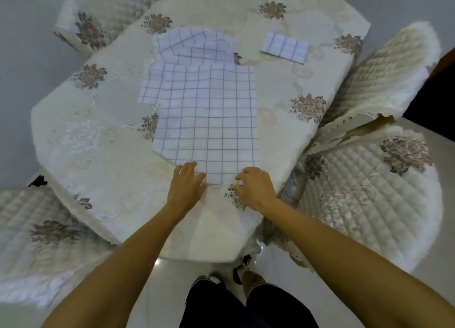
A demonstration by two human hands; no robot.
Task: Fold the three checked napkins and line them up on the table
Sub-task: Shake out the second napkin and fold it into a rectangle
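Mostly chairs crowd the scene. Four of them, in quilted cream covers stitched with brownish flowers, ring the tabletop (98,143): the far-left chair (98,14), the right chair (384,76), the near-right chair (369,197) and the near-left chair (37,241). The right chair's cover presses against the tabletop's right edge. A cream tablecloth (283,86) with the same flower motifs hangs over every edge. Below the near edge are glossy floor tiles (152,273) and the person's dark trousers (216,308).

The large napkin (209,120), white with thin blue checks, lies spread flat from the middle of the tabletop to the near edge. Its far-left part juts out wider toward the left edge. Its far edge touches the rumpled napkin (194,46), which lies partly turned over on itself toward the far edge. The folded napkin (285,48), a small neat rectangle, sits well apart near the far-right corner.

Both bare arms reach over the near edge. The left hand (187,182) rests with its fingers straight and spread on the large napkin's near-left corner. The right hand (256,187) has its fingers curled, with the tips at the near-right corner. I cannot tell whether it pinches the cloth or only touches it.
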